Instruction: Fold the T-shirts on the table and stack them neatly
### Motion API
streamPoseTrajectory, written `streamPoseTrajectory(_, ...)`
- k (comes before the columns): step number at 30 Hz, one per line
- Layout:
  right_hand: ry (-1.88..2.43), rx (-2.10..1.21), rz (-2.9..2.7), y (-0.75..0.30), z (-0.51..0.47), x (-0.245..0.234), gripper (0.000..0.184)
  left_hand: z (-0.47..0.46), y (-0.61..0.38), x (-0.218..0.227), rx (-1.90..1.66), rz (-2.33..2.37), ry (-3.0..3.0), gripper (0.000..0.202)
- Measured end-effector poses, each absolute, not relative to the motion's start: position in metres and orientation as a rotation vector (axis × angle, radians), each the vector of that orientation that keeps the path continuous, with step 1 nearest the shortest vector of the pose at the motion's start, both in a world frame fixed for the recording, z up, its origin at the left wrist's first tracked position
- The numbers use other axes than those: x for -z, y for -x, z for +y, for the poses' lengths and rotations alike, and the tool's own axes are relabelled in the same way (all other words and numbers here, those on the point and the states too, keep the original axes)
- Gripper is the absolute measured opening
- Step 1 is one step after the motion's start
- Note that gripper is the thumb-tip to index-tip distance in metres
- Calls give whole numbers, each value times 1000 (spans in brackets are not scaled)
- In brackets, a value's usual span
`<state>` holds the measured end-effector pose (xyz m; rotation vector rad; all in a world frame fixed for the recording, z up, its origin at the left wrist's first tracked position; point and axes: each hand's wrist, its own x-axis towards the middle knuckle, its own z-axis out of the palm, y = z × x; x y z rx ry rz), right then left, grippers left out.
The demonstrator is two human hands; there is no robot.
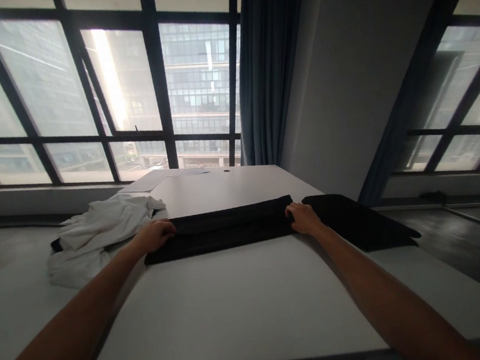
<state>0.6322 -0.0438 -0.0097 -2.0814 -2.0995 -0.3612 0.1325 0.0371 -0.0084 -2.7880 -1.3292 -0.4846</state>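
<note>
A black garment (227, 226), folded into a long flat strip, lies crosswise on the white table (235, 310). Its exact kind cannot be made out. At the strip's left end, my left hand (156, 235) is closed with the fingers curled on the cloth. My right hand (303, 217) pinches the opposite end near its far corner. The fingertips of both hands are partly hidden against the dark fabric.
Left of my left hand sits a crumpled heap of white and grey clothes (103, 221). Another folded black garment (358, 222) rests by the table's right edge. Papers (147, 181) lie at the far end, before the windows and a blue curtain (269, 69).
</note>
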Motion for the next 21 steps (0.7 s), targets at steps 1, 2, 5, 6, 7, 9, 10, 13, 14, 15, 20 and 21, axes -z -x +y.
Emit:
streamPoseTrajectory(1, 2045, 319, -2141, -631, -45, 8, 36, 38, -132, 10, 479, -1332, 2808, 23)
streamPoseTrajectory(2, 2000, 291, -2180, -629, -46, 6, 37, 39, -131, 12, 483, -1335, 2818, 23)
streamPoseTrajectory(5, 1869, 376, -2161, -625, -50, -1, 35, 41, -128, 13, 535, -1360, 2768, 24)
streamPoseTrajectory(6, 1845, 429, -2110, -624, -52, -3, 34, 42, -127, 13, 562, -1374, 2731, 25)
streamPoseTrajectory(7, 1834, 453, -2061, -624, -53, -5, 32, 42, -126, 12, 587, -1389, 2697, 26)
streamPoseTrajectory(9, 1852, 354, -2043, -626, -56, -7, 29, 43, -123, 11, 598, -1409, 2669, 26)
streamPoseTrajectory(10, 1880, 230, -2081, -627, -58, -8, 26, 44, -122, 11, 576, -1419, 2672, 26)
streamPoseTrajectory(13, 1927, -178, -2194, -631, -63, -9, 20, 43, -120, 13, 496, -1437, 2697, 26)
streamPoseTrajectory(14, 1921, -231, -2197, -632, -65, -9, 26, 43, -121, 14, 498, -1434, 2708, 30)
streamPoseTrajectory(15, 1912, -236, -2183, -631, -66, -9, 35, 43, -122, 16, 514, -1427, 2727, 36)
streamPoseTrajectory(20, 2112, -157, -2169, -614, -67, -2, 62, 48, -126, 34, 433, -1443, 2921, 79)
streamPoseTrajectory(21, 2185, -158, -2193, -609, -66, 2, 64, 49, -125, 37, 364, -1476, 2945, 84)
